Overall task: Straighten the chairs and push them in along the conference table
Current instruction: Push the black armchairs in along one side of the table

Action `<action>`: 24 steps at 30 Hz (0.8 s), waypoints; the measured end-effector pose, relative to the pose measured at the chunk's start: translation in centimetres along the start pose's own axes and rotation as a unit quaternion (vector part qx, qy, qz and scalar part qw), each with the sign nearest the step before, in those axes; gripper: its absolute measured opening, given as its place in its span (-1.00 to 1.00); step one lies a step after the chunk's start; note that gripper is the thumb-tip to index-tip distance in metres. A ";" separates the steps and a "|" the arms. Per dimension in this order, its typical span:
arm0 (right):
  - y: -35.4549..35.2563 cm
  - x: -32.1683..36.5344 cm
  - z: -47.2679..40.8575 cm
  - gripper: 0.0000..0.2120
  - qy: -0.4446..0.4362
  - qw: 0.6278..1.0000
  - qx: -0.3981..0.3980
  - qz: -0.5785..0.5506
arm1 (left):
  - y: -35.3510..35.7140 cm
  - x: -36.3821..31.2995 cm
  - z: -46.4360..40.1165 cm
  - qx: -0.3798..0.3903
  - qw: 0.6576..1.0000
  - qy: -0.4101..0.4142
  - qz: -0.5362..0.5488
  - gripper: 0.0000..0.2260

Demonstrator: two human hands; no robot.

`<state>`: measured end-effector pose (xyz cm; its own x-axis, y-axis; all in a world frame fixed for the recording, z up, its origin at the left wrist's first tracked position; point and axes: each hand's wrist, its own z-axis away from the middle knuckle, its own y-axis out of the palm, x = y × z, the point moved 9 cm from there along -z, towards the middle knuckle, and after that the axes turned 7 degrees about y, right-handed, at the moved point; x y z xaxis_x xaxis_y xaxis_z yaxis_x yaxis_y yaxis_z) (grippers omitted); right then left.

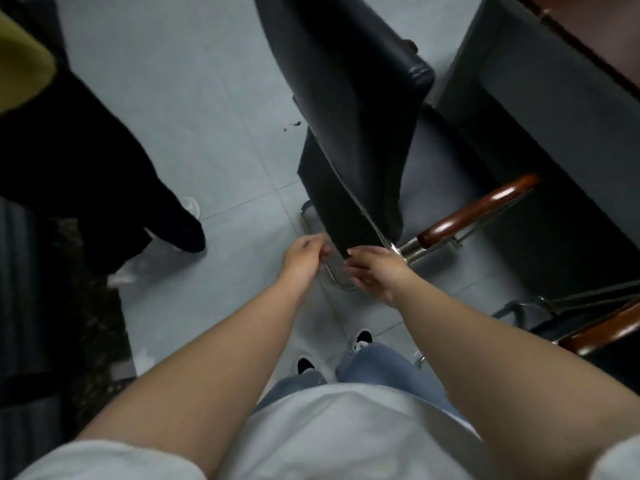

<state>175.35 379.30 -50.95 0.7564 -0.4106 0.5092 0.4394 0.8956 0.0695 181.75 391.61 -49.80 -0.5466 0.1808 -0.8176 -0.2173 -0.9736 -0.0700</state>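
Grey tile floor [214, 133]; both hands [341, 263] loosely curled, fingertips at chair back [349, 150]

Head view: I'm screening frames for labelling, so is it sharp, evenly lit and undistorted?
Head view: dim and soft throughout; both hands, left hand and right hand, slightly blurred at the chair back; wide-angle bending at the edges; small glints on the wooden armrest.

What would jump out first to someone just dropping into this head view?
The black chair fills the centre, its backrest running up the frame, with both hands at the top edge: the left hand curled beside it, the right hand with fingers against it. To the right, a glossy wooden armrest points at the conference table in the top right corner. At left, another person's dark trouser legs stand on the grey tiled floor.
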 end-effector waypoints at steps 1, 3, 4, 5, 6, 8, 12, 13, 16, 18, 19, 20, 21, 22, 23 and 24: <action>0.9 0.3 -0.1 -0.95 -0.004 1.000 0.005 0.014 | -1.0 -0.1 0.2 -0.010 1.000 -0.003 0.013 -0.82; 3.0 1.2 -0.3 -0.93 -0.019 0.997 0.022 0.070 | -3.6 -0.2 0.4 -0.055 0.997 -0.005 0.047 -0.81; 3.8 1.8 -0.4 -0.91 -0.027 0.994 0.026 0.102 | -4.7 -0.1 0.6 -0.077 0.995 -0.010 0.065 -0.80; 4.5 2.3 -0.5 -0.89 -0.035 0.991 0.029 0.127 | -5.6 -0.1 0.9 -0.096 0.992 -0.016 0.082 -0.80; 5.5 2.9 -0.7 -0.87 -0.043 0.987 0.036 0.148 | -6.5 -0.1 1.1 -0.117 0.988 -0.020 0.100 -0.80; 7.4 4.5 -0.9 -0.82 -0.062 0.981 0.050 0.177 | -8.3 -0.4 1.6 -0.154 0.979 -0.019 0.134 -0.80; 12.3 6.9 -0.8 -0.81 -0.097 0.972 0.089 0.195 | -12.8 -1.2 2.4 -0.231 0.957 -0.003 0.176 -0.78; 13.2 7.2 -0.6 -0.81 -0.104 0.971 0.098 0.189 | -13.7 -1.4 2.5 -0.244 0.952 0.002 0.184 -0.77; 16.7 8.1 -0.3 -0.80 -0.119 0.967 0.124 0.186 | -16.9 -2.1 2.5 -0.283 0.939 0.010 0.196 -0.75; 19.7 9.2 -0.4 -0.79 -0.130 0.965 0.137 0.182 | -19.3 -2.9 1.6 -0.296 0.930 0.023 0.214 -0.75; 21.0 9.8 -0.5 -0.78 -0.134 0.964 0.141 0.180 | -20.4 -3.2 1.1 -0.300 0.928 0.025 0.220 -0.75; 22.9 10.2 -0.9 -0.78 -0.134 0.963 0.145 0.182 | -21.9 -3.4 0.5 -0.305 0.924 0.025 0.229 -0.75; 24.4 10.5 -1.3 -0.77 -0.134 0.963 0.144 0.183 | -23.3 -3.5 -0.2 -0.307 0.922 0.024 0.233 -0.75; 25.7 10.7 -1.6 -0.76 -0.136 0.962 0.141 0.191 | -24.5 -3.6 -0.9 -0.306 0.923 0.022 0.233 -0.74; 27.1 10.8 -2.1 -0.75 -0.138 0.960 0.136 0.200 | -25.8 -3.7 -1.7 -0.302 0.925 0.018 0.228 -0.74; 28.4 11.1 -2.6 -0.74 -0.141 0.960 0.131 0.204 | -27.1 -4.0 -2.6 -0.297 0.927 0.018 0.226 -0.74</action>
<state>197.47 399.75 -45.56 0.6627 0.0137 0.7488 -0.0309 0.9995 0.0090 191.88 416.93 -46.13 -0.4442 -0.2599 -0.8574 0.5177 -0.8555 -0.0089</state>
